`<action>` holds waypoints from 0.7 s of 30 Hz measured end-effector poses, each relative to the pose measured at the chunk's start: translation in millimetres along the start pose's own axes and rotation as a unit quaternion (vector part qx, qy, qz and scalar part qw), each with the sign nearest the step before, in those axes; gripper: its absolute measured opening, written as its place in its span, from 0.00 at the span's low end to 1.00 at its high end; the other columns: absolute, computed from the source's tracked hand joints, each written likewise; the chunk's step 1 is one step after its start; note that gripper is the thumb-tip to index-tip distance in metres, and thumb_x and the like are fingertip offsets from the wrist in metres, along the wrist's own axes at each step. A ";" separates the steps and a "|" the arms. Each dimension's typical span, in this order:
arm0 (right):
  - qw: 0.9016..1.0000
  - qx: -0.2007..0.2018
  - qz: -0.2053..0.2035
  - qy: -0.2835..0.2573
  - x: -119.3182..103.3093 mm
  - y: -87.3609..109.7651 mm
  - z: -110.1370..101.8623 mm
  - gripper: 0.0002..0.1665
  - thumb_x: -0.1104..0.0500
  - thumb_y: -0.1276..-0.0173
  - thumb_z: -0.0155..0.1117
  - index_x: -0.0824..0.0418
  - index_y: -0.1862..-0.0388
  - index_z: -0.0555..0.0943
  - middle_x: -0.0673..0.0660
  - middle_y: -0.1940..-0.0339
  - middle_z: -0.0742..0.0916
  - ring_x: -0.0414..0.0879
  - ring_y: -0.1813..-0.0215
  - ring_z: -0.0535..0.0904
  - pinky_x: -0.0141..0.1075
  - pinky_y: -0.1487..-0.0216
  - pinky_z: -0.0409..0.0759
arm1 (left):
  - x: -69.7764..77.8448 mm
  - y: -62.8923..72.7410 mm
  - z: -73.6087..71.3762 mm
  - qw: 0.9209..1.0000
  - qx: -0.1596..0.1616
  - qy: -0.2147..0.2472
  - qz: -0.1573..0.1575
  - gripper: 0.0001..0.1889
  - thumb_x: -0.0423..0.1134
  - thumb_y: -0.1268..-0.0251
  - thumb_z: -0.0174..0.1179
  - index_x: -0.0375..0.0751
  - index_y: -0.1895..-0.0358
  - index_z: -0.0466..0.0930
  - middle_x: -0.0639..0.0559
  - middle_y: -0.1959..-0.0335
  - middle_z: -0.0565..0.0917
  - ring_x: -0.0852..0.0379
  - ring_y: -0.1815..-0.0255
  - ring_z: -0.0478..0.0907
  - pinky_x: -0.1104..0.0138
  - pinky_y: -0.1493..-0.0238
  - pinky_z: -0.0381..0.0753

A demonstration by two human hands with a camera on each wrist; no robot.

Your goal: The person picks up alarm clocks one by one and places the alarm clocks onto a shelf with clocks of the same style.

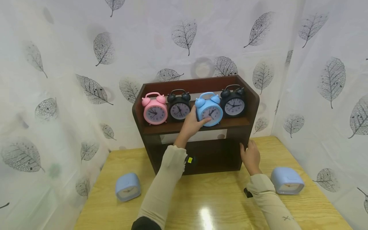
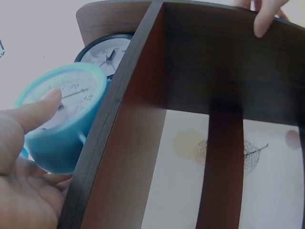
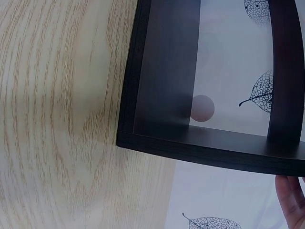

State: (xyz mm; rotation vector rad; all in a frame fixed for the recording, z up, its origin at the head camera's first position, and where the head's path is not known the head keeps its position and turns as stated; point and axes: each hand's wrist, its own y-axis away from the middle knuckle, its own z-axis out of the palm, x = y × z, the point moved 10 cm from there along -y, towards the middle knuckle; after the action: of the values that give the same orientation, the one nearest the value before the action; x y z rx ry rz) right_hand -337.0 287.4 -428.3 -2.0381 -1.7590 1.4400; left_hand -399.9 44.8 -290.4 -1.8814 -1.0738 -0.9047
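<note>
My left hand [image 1: 192,124] grips a light blue twin-bell alarm clock [image 1: 212,115] on the upper shelf, its thumb across the clock face. In the left wrist view the same blue clock [image 2: 71,129] tilts at the shelf's front edge, fingers beneath and behind it. A black alarm clock [image 1: 233,103] stands just right of it, another black clock [image 1: 179,108] to its left, and a pink alarm clock [image 1: 155,111] at the far left. My right hand [image 1: 250,157] holds the right side panel of the dark brown shelf [image 1: 198,128], low down; some of its fingers are hidden behind the panel.
On the wooden table [image 1: 207,195] a pale blue square clock [image 1: 128,187] lies left of the shelf, and a similar clock [image 1: 287,180] sits near the right forearm. A leaf-print curtain [image 1: 184,35] hangs behind and on both sides.
</note>
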 end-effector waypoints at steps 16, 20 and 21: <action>1.000 -0.003 0.006 0.004 -0.1 -0.5 -2.0 0.11 0.62 0.36 0.59 0.73 0.63 0.75 0.68 0.66 0.79 0.63 0.66 0.77 0.55 0.65 0.73 | 14.2 10.5 -0.7 0.996 0.079 -0.045 -0.001 0.41 0.40 0.35 0.57 0.43 0.25 0.42 0.41 0.33 0.68 0.46 0.34 0.69 0.57 0.33 0.66; 1.000 -0.006 0.010 0.003 0.8 -0.2 -1.7 0.12 0.62 0.36 0.60 0.73 0.62 0.75 0.68 0.66 0.80 0.63 0.65 0.77 0.55 0.65 0.73 | 13.5 8.2 1.7 0.995 0.089 -0.050 -0.013 0.40 0.40 0.34 0.56 0.41 0.25 0.41 0.41 0.31 0.64 0.46 0.31 0.64 0.57 0.31 0.63; 1.000 -0.007 0.011 0.004 1.0 -0.1 -1.6 0.12 0.62 0.36 0.60 0.72 0.62 0.75 0.68 0.66 0.80 0.63 0.65 0.78 0.55 0.65 0.73 | 13.0 7.7 2.2 0.994 0.091 -0.051 -0.016 0.40 0.40 0.33 0.55 0.41 0.25 0.41 0.41 0.30 0.63 0.46 0.30 0.64 0.57 0.31 0.62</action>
State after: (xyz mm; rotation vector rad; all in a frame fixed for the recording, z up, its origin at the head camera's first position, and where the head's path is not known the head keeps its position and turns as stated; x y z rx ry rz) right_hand -336.1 289.0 -427.9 -2.0729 -1.7536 1.4281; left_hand -387.5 48.5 -282.4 -1.7777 -1.2090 -0.7091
